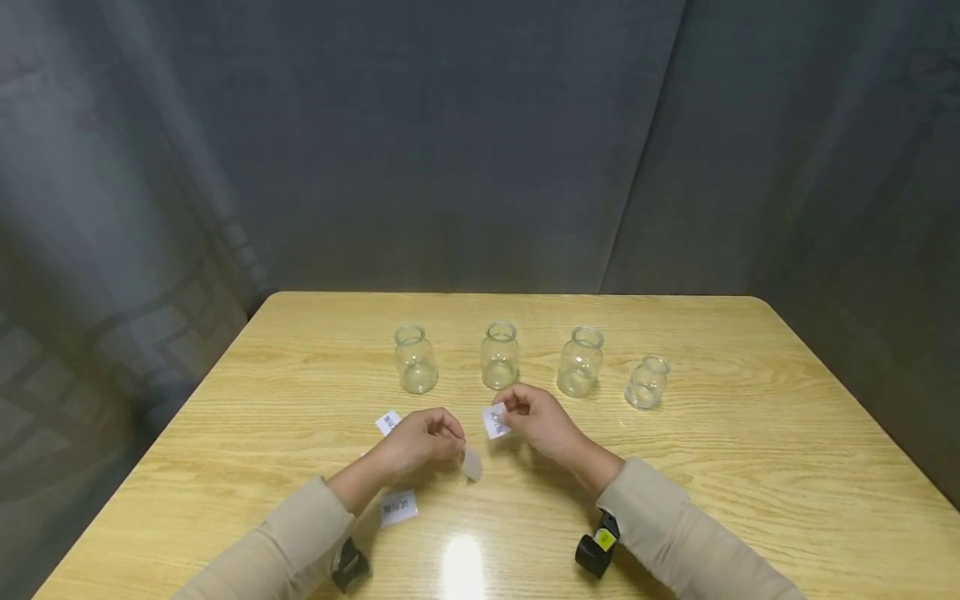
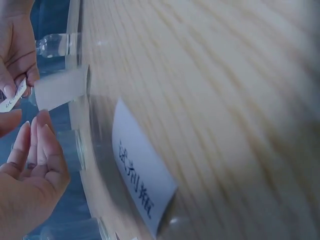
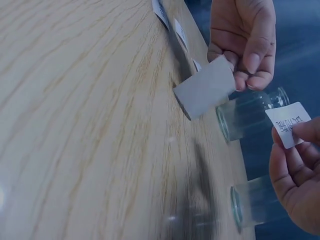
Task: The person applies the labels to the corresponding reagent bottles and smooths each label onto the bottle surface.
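Over the near half of the table [image 1: 750, 467], the right hand [image 1: 542, 423] has its thumb and fingers brought together on one edge of a white printed label [image 1: 496, 421]. The label is held clear of the wood, printed face up, its free edge pointing left toward the other hand; the thumb covers part of it, so which way its long axis runs is hard to tell. The left hand [image 1: 416, 442] pinches a blank slip [image 1: 472, 464] at the fingertips, the other fingers curled. The slip's long axis runs from those fingertips downward and nearer, with a slight lean to the right, its lower end free.

Two more labels lie to the left: the near label [image 1: 398, 507] with its long axis roughly left to right, the far label [image 1: 387, 422] slanting and partly covered by the left hand.

The surface is pale yellow wood with wavy grain, rounded far corners and a bright reflection [image 1: 462, 567] at the near side. Beyond the hands stand three larger glass jars [image 1: 498, 358] in a row, with a smaller jar [image 1: 647, 383] at the right, all upright. Grey curtains [image 1: 450, 150] hang behind the far edge and along both sides.
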The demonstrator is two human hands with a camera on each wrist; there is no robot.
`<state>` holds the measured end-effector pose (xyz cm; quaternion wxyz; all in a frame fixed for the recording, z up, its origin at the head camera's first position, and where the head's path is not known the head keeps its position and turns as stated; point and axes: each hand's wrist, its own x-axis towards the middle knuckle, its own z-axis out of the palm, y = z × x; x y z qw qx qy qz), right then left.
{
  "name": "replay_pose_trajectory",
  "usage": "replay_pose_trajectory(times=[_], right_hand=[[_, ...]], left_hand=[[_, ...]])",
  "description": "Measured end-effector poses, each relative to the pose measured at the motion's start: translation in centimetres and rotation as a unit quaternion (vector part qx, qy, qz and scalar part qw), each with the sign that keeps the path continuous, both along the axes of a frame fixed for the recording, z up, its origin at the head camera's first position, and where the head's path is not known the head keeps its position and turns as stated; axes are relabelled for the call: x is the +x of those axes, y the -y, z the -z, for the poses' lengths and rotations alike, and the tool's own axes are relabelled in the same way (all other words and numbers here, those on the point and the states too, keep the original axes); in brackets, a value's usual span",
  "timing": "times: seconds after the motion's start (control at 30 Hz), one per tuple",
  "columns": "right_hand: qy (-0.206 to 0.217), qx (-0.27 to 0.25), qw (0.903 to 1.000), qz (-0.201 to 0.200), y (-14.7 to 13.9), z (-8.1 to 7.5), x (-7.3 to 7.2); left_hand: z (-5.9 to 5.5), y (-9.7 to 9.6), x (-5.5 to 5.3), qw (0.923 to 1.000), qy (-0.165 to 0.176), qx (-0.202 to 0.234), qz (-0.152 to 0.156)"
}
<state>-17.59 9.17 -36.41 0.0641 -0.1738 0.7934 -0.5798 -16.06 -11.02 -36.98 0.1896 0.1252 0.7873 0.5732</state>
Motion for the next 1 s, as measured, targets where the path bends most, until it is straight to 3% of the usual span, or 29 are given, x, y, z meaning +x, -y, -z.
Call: replay_pose_trajectory(times=[0.2, 0.5, 0.73, 0.8, 1.0], right_hand=[[0.000, -0.014, 0.9999, -0.009, 0.4, 0.0, -0.4], [-0.008, -0.019, 0.9991, -0.036, 1.0, -0.4, -0.7], [-0.013, -0.009, 0.9987, -0.048, 1.8, -0.4, -0.8], [-0.012, -0.007, 0.9987, -0.049, 2.0, -1.1, -0.4], [-0.025, 0.010, 0.9990, -0.036, 2.6, -0.6, -0.9]], left_hand=[[-0.2, -0.5, -0.3, 0.9991, -0.031, 0.001, -0.030], [-0.6, -1.2, -0.8, 0.9953, -0.024, 0.066, -0.066], [-0.2, -1.2, -1.1, 0.9926, -0.042, 0.062, -0.095], [-0.3, -1.1, -1.1, 0.9921, -0.044, 0.060, -0.101], [-0.3, -0.7, -1.2, 0.9909, -0.045, 0.052, -0.115]])
